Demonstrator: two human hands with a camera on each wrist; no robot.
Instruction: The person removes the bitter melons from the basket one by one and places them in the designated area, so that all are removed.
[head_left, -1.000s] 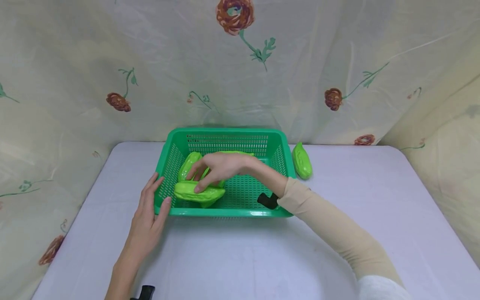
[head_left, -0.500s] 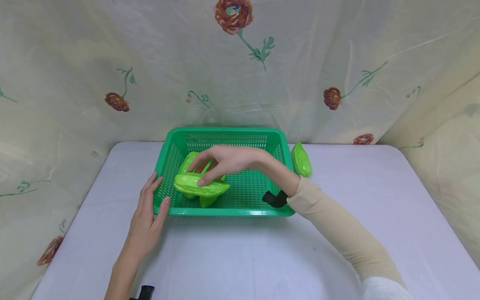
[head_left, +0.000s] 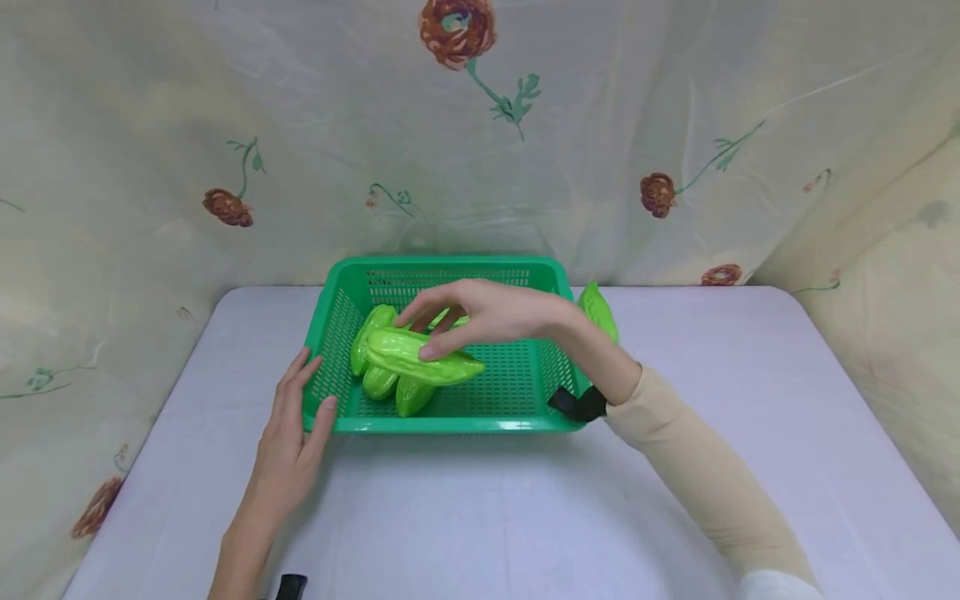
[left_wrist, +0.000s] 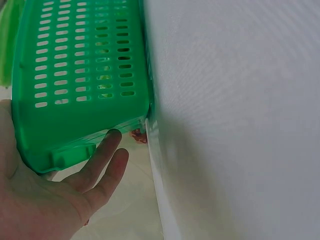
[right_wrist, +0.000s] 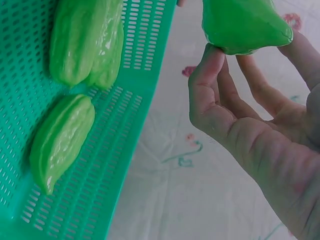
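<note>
My right hand [head_left: 491, 312] pinches a light green bitter melon [head_left: 408, 354] between thumb and fingers, above the green plastic basket [head_left: 450, 425]. In the right wrist view the held bitter melon [right_wrist: 245, 25] hangs at the top, partly cut off by the frame. Several more bitter melons lie in the basket's left half; one [head_left: 414, 397] has its tip toward the front wall, and another [head_left: 369, 340] leans along the left side. My left hand [head_left: 288, 454] rests at the basket's front left corner, thumb over the rim, fingers fairly straight along the side wall [left_wrist: 85, 65].
One bitter melon [head_left: 597, 312] lies on the table just outside the basket's right side, partly hidden by my right forearm. The white-covered table [head_left: 465, 517] ends at a flowered curtain [head_left: 592, 167] behind the basket. Black straps [head_left: 577, 404] sit at the wrists.
My right hand has lifted the bitter melon off the others and moved it right, uncovering those beneath. The left hand stays at the basket's corner.
</note>
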